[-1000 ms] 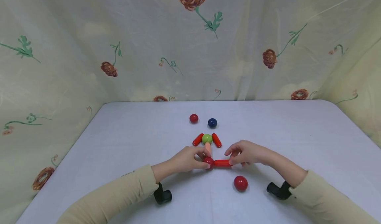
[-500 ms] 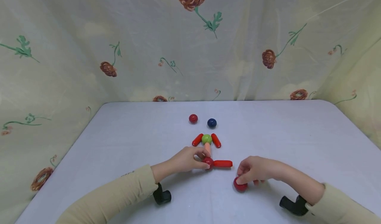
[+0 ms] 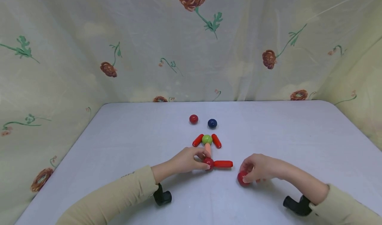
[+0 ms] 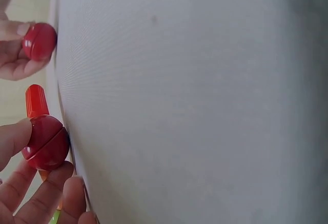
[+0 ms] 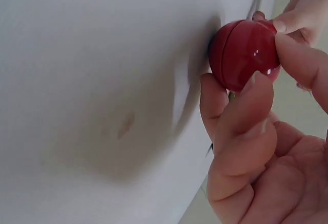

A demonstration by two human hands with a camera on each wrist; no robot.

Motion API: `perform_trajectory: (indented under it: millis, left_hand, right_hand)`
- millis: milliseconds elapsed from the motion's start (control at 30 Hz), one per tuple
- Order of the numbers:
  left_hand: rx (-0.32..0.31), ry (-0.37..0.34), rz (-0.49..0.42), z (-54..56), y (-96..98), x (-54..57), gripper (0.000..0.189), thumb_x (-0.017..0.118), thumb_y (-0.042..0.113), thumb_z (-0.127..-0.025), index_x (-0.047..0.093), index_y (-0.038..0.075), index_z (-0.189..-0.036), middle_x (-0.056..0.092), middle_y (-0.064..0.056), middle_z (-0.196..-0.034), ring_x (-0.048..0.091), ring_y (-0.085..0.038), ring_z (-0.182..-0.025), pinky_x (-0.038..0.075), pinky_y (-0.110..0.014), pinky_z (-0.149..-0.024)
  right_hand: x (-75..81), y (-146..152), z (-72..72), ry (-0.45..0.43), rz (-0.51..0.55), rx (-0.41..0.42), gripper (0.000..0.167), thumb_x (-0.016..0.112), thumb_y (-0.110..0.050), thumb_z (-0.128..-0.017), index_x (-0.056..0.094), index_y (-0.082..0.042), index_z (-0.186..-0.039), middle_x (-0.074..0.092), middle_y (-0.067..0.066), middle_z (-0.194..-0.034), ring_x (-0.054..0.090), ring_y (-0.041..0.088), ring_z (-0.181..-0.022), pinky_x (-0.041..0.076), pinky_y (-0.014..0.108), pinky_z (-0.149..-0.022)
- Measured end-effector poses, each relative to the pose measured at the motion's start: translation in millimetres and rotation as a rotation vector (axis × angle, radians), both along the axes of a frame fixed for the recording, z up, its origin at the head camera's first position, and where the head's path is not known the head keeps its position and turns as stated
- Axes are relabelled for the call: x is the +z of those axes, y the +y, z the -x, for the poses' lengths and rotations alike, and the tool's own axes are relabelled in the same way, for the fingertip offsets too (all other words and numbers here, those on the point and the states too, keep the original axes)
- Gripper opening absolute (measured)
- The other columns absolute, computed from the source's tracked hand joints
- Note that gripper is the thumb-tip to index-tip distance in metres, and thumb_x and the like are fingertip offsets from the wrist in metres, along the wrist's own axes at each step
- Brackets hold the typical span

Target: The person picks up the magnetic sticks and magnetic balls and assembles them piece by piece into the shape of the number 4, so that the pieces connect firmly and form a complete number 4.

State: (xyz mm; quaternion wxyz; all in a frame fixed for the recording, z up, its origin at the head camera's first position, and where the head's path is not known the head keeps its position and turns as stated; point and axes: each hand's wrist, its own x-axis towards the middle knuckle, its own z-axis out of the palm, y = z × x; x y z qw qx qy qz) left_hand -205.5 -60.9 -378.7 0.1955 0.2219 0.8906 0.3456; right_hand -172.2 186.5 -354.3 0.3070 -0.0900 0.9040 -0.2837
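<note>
My left hand pinches a glossy red ball between thumb and fingers on the white table. From that ball a red ribbed peg points right, its near end right at the ball. A peach peg runs from the ball up to a green ball, which has a short red peg slanting down on either side. Farther right, my right hand grips a second red ball by thumb and fingertips. In the right wrist view, this red ball shows a seam and sits close over the tabletop.
Behind the row of pieces lie another red ball and a dark blue ball. A flowered curtain hangs behind the white table. Black wrist cameras jut out under both sleeves, the left camera low over the table.
My right hand has left the red peg, moved right and toward me, and taken hold of the nearer red ball, which has since shifted slightly away from me. The left hand keeps its place.
</note>
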Motion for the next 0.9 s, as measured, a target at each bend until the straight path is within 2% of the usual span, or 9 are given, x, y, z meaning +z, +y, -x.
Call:
perform_trajectory:
  millis: [100, 433, 600, 900]
  left_hand:
    - [0.001, -0.001, 0.002, 0.4, -0.2, -0.4, 0.023, 0.071, 0.022, -0.08, 0.063, 0.019, -0.102, 0.064, 0.002, -0.093, 0.054, -0.012, -0.086, 0.047, -0.021, -0.061]
    - [0.006, -0.008, 0.003, 1.0, -0.3, -0.9, 0.024, 0.071, 0.022, -0.08, 0.063, 0.02, -0.102, 0.063, 0.002, -0.093, 0.053, -0.012, -0.086, 0.047, -0.022, -0.061]
    - [0.008, -0.009, -0.003, 1.5, -0.3, -1.4, 0.024, 0.071, 0.022, -0.08, 0.063, 0.02, -0.102, 0.063, 0.002, -0.093, 0.053, -0.013, -0.086, 0.047, -0.022, -0.06]
    - [0.014, -0.011, 0.0, 1.5, -0.2, -2.4, 0.024, 0.071, 0.022, -0.079, 0.063, 0.02, -0.102, 0.064, 0.002, -0.093, 0.054, -0.013, -0.087, 0.048, -0.023, -0.061]
  right_hand:
    - [-0.8, 4.2, 5.0, 0.054, 0.009, 0.005, 0.027, 0.072, -0.014, -0.075, 0.061, -0.007, -0.099, 0.055, 0.004, -0.083, 0.052, 0.017, -0.068, 0.049, 0.029, -0.06]
    - [-3.0, 7.7, 14.4, 0.111, 0.065, -0.009, 0.033, 0.072, -0.015, -0.075, 0.061, -0.004, -0.104, 0.057, 0.005, -0.09, 0.052, 0.017, -0.076, 0.05, 0.029, -0.061]
    - [-4.5, 7.2, 17.0, 0.122, 0.09, -0.013, 0.034, 0.073, -0.015, -0.076, 0.061, -0.005, -0.106, 0.057, 0.005, -0.092, 0.05, 0.017, -0.075, 0.049, 0.028, -0.061]
    - [-9.0, 8.9, 22.9, 0.094, 0.098, -0.042, 0.041, 0.074, -0.016, -0.075, 0.062, -0.008, -0.114, 0.057, 0.008, -0.106, 0.049, 0.018, -0.083, 0.047, 0.028, -0.061]
